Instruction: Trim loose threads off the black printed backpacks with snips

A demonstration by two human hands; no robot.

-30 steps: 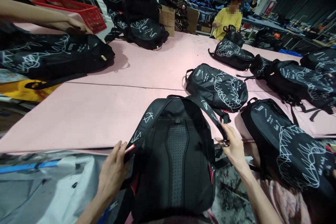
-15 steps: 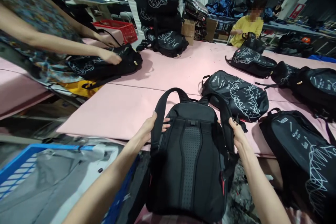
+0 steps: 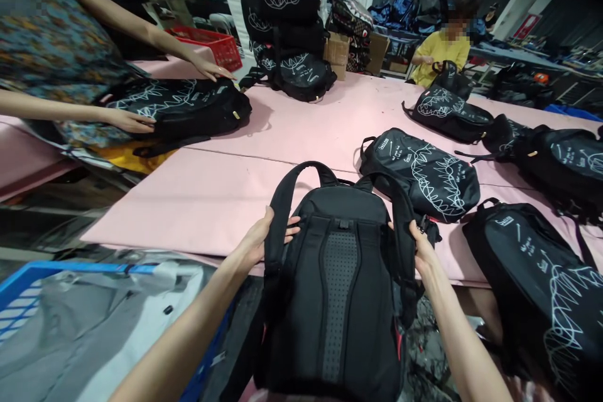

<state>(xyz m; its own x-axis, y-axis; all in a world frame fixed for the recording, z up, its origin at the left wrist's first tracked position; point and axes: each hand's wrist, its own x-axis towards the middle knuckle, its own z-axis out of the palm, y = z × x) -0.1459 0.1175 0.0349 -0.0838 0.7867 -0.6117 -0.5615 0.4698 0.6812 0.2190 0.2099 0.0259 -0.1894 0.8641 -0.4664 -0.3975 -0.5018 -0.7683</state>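
Observation:
A black backpack (image 3: pixel 336 289) stands upright in front of me at the near edge of the pink table (image 3: pixel 211 195), its padded back panel facing me. My left hand (image 3: pixel 264 235) is closed round the left shoulder strap near its top. My right hand (image 3: pixel 419 245) grips the right shoulder strap, fingers wrapped behind it. Both straps arch up over the top of the bag.
Several black backpacks with white scribble print (image 3: pixel 424 173) lie on the table to the right. A person on the left presses both hands (image 3: pixel 127 119) on another backpack (image 3: pixel 183 107). A blue crate (image 3: pixel 28 282) sits at lower left, a red basket (image 3: pixel 221 50) and a person in yellow (image 3: pixel 440 47) behind.
My hands slid up from the lower strap ends to the upper straps and lifted the backpack upright. The view swung left, bringing the blue crate and the left person into sight.

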